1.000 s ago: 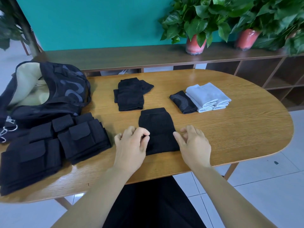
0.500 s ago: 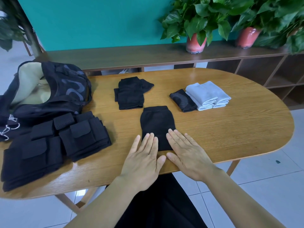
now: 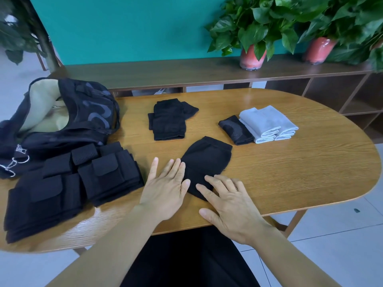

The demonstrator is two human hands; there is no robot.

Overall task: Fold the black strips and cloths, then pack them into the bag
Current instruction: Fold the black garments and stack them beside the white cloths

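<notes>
A soft black cloth (image 3: 207, 162), matte and knit-like, lay near the front edge of the oval wooden table (image 3: 290, 172), turned at an angle with its rounded end toward the person. The left hand (image 3: 165, 189) lay flat, fingers straight and slightly spread, its fingertips touching the cloth's left edge. The right hand (image 3: 228, 206) was also flat and holding nothing, its fingers pressing the cloth's near corner and its thumb resting on the bare wood. Both forearms reached in from the bottom of the view.

Behind the cloth sat a folded black piece (image 3: 169, 121), rectangular with a flap sticking out to the right. To its right lay a small dark folded cloth (image 3: 235, 129) with a faint grey pattern, touching a stack of pale grey folded towels (image 3: 267, 123) with a smooth, soft look. At the left of the table were thick black strips (image 3: 68, 183) folded into blocky stacks; the fabric seemed padded, though it was hard to tell. Beyond them slumped the open black bag (image 3: 62, 117), with a cream lining and metal clips at its left end. Two leafy plants in reddish pots (image 3: 252, 56) stood on a brown shelf (image 3: 186, 69) before a teal wall.
</notes>
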